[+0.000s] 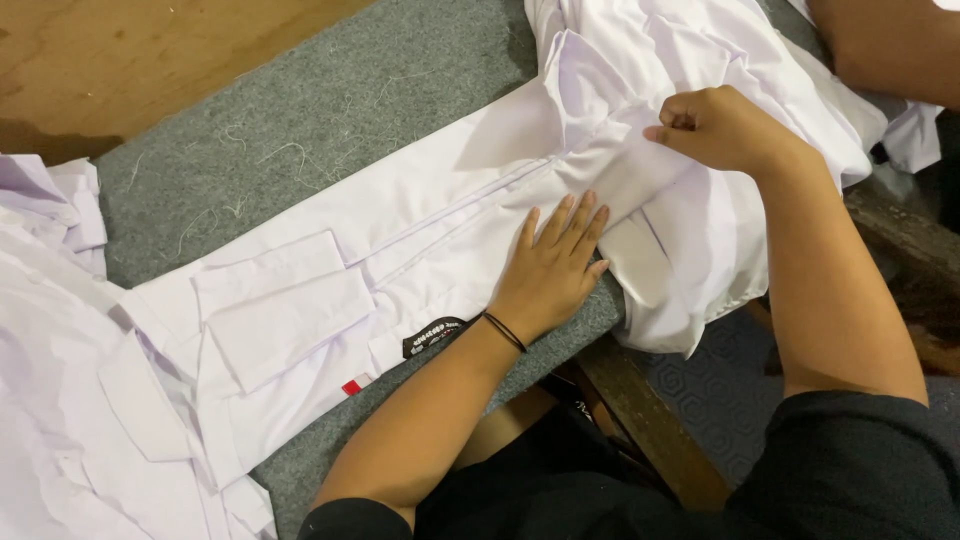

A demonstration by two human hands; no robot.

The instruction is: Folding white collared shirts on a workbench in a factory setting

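Note:
A white shirt [380, 250] lies stretched flat across a grey felt-covered table [330, 110]. My left hand [555, 265] presses flat on the shirt near the table's front edge, fingers together, a thin black band on the wrist. My right hand [715, 125] pinches a fold of the shirt's white cloth, lifting it slightly at the right end. The shirt has a pocket flap [290, 320], a small black label [432, 335] and a small red tag [353, 385].
More white garments are heaped at the left [50, 400] and at the upper right [700, 40]. Bare wooden surface [130, 50] shows beyond the felt. Another person's arm [890, 45] is at the top right. A wooden table edge [640, 420] runs below.

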